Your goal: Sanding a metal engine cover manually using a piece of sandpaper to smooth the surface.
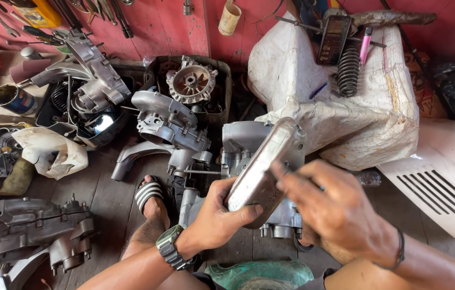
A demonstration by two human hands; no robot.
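My left hand [218, 217] grips the lower end of a flat silver metal engine cover [262, 166], thumb across its face. The cover stands tilted on a grey engine block [241, 140] just behind it. My right hand [334, 210] rests its fingertips on the cover's right edge. A watch with a dark green strap sits on my left wrist, a dark band on the right. My sandalled foot [149, 194] lies on the wooden floor to the left of the hands.
Grey engine casings lie at the left [29, 228] and centre back [168, 122]. A white scooter body shell [356, 115] carries a phone [334, 38] and a black spring [348, 70]. A white vented panel [445, 182] is at right. Tools hang on the red wall.
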